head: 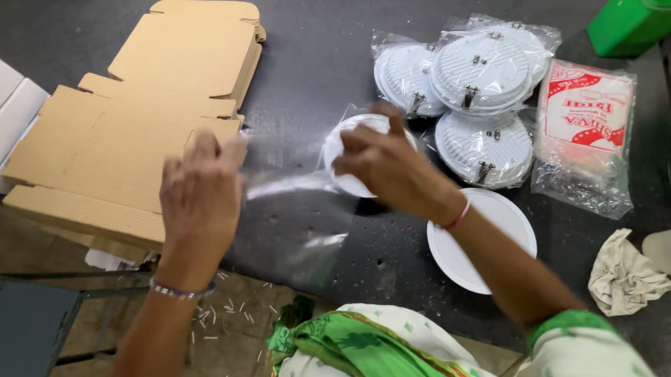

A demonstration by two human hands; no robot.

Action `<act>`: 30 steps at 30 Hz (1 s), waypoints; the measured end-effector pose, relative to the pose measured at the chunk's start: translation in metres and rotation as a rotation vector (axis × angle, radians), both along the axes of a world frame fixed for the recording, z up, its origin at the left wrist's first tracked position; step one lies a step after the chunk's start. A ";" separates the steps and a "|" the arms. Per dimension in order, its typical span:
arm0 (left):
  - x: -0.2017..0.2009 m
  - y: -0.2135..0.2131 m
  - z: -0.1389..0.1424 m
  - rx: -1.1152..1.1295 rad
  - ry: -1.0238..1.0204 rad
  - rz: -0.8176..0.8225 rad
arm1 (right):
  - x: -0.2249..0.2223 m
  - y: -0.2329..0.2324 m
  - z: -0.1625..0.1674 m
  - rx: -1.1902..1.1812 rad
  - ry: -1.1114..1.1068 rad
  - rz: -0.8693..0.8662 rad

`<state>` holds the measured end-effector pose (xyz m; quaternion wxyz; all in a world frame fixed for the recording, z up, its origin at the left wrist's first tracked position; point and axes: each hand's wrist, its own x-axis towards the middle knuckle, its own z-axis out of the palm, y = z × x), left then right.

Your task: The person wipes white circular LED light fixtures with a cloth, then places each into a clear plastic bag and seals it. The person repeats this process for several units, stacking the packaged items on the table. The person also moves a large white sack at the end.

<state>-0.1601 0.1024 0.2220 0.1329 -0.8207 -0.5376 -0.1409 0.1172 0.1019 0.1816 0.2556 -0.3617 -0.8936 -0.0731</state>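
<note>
Now right hand (384, 167) slides white disc (349, 154) into clear bag (290, 184).

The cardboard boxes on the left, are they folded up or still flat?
Flat. The cardboard boxes lie unfolded in a stack on the table, flaps spread out, beside the left hand.

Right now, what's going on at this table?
A person at a dark table is handling a round white disc and a clear plastic bag. The right hand grips the disc at the bag's mouth, while the left hand holds the bag's other end. Three bagged discs are piled just beyond, another unbagged white disc lies under the right forearm, and flat cardboard box blanks are stacked on the left.
</note>
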 end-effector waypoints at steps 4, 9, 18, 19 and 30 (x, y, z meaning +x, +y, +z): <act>0.016 0.007 0.031 0.380 -0.024 0.015 | 0.007 0.007 0.033 0.305 -0.037 -0.273; 0.024 -0.015 0.021 0.379 -0.180 -0.015 | 0.013 -0.016 0.026 0.450 -0.057 -0.404; 0.056 -0.095 -0.099 -0.205 -1.042 0.329 | 0.061 -0.154 -0.072 -0.231 0.205 -0.493; 0.060 -0.102 -0.110 -0.130 -0.941 0.227 | 0.066 -0.170 -0.084 -0.322 0.209 -0.577; 0.092 -0.117 -0.147 -0.185 -0.494 0.078 | 0.168 -0.245 -0.137 -0.324 -0.233 -0.747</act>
